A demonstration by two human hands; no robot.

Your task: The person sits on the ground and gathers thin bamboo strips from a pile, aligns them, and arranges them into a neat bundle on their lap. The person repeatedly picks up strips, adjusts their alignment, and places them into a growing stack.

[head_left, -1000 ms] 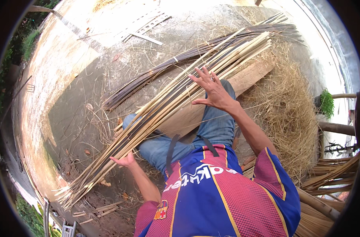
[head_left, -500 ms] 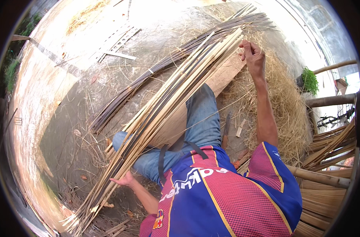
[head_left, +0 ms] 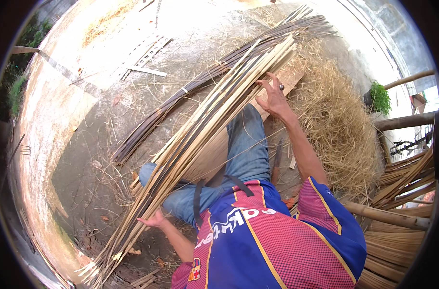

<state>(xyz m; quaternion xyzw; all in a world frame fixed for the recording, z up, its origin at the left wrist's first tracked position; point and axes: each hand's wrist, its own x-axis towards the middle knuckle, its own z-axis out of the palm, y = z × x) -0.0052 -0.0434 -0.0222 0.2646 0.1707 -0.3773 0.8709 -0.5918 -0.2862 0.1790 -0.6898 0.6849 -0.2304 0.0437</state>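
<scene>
The long bundle of bamboo strips (head_left: 200,135) lies slanting across the person's lap, left hand (head_left: 153,221) cupped under its near end, right hand (head_left: 273,96) fingers spread on the far part; light, springy, likely splintery.

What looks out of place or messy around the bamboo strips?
Nothing looks damaged. The bamboo strips lie in one long bundle across the legs, their lower ends splayed unevenly. Loose straw is heaped beside the right hand; the left hand touches the bundle lower down.
</scene>
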